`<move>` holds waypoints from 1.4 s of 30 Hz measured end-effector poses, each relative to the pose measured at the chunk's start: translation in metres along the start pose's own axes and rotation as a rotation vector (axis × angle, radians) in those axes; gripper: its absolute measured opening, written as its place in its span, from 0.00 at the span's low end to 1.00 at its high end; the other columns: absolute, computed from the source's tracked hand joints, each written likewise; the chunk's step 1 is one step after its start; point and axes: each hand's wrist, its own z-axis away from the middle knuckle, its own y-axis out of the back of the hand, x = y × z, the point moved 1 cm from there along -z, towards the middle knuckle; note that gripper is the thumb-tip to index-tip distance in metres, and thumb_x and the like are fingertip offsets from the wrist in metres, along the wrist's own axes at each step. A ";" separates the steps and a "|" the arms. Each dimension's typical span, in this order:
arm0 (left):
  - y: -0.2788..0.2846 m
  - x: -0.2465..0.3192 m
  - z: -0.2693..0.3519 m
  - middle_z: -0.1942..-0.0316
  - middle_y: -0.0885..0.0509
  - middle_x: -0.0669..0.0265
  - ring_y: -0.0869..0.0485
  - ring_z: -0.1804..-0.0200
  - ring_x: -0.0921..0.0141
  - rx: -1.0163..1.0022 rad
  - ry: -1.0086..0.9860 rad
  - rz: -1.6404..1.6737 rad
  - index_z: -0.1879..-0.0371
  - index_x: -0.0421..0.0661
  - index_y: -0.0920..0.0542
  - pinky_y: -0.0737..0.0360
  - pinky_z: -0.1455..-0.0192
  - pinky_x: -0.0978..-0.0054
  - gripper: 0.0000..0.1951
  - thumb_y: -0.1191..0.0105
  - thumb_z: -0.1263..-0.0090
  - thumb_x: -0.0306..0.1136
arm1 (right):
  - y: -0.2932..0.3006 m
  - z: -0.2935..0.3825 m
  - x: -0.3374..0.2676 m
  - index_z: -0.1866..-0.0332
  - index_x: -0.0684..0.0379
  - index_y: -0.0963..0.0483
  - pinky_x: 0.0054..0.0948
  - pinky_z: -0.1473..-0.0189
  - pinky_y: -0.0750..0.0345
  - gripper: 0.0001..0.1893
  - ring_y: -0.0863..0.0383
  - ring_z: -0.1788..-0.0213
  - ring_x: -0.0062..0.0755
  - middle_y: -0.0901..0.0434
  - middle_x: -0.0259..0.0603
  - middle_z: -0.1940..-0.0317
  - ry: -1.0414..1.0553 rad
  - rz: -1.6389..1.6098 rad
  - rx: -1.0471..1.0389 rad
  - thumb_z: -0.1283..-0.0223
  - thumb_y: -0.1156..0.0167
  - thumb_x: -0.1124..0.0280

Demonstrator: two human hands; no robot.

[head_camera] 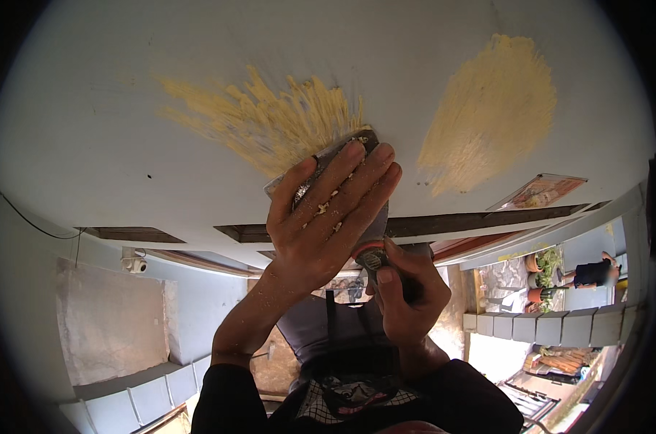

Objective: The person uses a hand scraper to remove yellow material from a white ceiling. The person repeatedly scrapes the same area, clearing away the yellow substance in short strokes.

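A wide-bladed putty knife (379, 228) rests with its metal edge against a pale grey painted surface (241, 27), where a streaky yellow patch (284, 116) fans out from the blade. My right hand (414, 287) is closed around its dark handle, which has a red band near the blade. Across the blade lies my left hand (328, 217), palm down, fingers slightly spread and its thumb hidden. Pale crumbs cling to the blade and to the backs of those fingers. A second, fuller yellow patch (490, 116) lies on the surface to the right.
Dark slots (480, 221) run along the surface's near edge, close to a picture sheet (542, 192). A white camera (134, 261) is mounted at left, beside a dark cable (26, 219). At right, another person (591, 273) appears sideways near potted plants (545, 271), beyond a tiled ledge (547, 328).
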 end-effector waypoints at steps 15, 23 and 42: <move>0.007 0.001 -0.012 0.42 0.15 0.76 0.23 0.33 0.73 0.025 0.018 -0.011 0.45 0.58 0.15 0.41 0.26 0.65 0.15 0.45 0.28 0.40 | 0.002 -0.009 -0.002 0.45 0.68 0.21 0.19 0.66 0.22 0.16 0.17 0.67 0.17 0.14 0.47 0.63 0.138 0.083 -0.075 0.38 0.37 0.82; 0.003 -0.008 -0.016 0.38 0.18 0.69 0.25 0.31 0.62 0.028 -0.065 -0.068 0.41 0.53 0.18 0.38 0.26 0.59 0.25 0.50 0.28 0.55 | 0.001 -0.023 -0.022 0.45 0.66 0.21 0.18 0.63 0.22 0.17 0.16 0.63 0.18 0.13 0.49 0.61 0.112 0.040 -0.084 0.40 0.35 0.82; 0.006 0.004 -0.005 0.41 0.15 0.75 0.24 0.32 0.73 -0.006 0.071 -0.011 0.45 0.57 0.15 0.41 0.26 0.64 0.16 0.47 0.27 0.46 | 0.004 -0.015 -0.014 0.46 0.68 0.22 0.18 0.69 0.23 0.14 0.19 0.71 0.18 0.16 0.44 0.66 0.139 0.120 -0.136 0.36 0.39 0.82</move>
